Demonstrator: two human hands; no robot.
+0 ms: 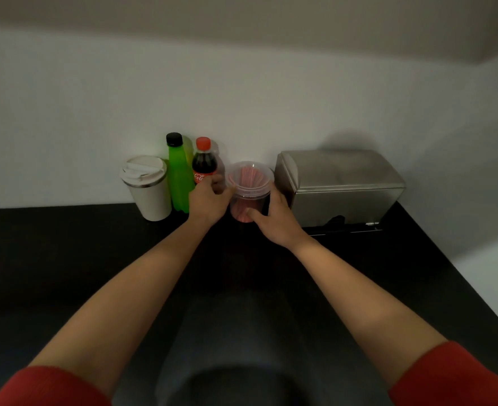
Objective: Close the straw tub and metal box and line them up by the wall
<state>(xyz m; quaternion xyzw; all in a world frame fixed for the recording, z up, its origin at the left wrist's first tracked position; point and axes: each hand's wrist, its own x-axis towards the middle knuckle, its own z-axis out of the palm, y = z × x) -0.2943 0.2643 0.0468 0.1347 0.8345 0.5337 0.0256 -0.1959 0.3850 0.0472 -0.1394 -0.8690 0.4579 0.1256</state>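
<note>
Right now I see both of my hands on the straw tub (250, 187), a round, clear plastic container with pink-and-white striped straws packed inside and a translucent lid seated on its rim. My right hand (274, 219) has its grip wrapped around the tub's lower right wall, thumb pressed across the front. My left hand (208, 202) has its grip curled loosely at the tub's left rim, fingertips touching the lid edge; I cannot tell how firmly it holds. The tub stands upright on the matte black worktop (66, 259), near the pale wall (241, 98). Just beside it on the right sits the metal box (340, 187), brushed steel, boxy, with a curved lid that looks shut. To the tub's left, partly behind my left hand, is a small cola bottle (204, 165) with a red cap, then a bright green bottle (179, 177) with a black cap, then a white lidded travel cup (148, 187). Red sleeves (458, 376) cover my upper arms.
</note>
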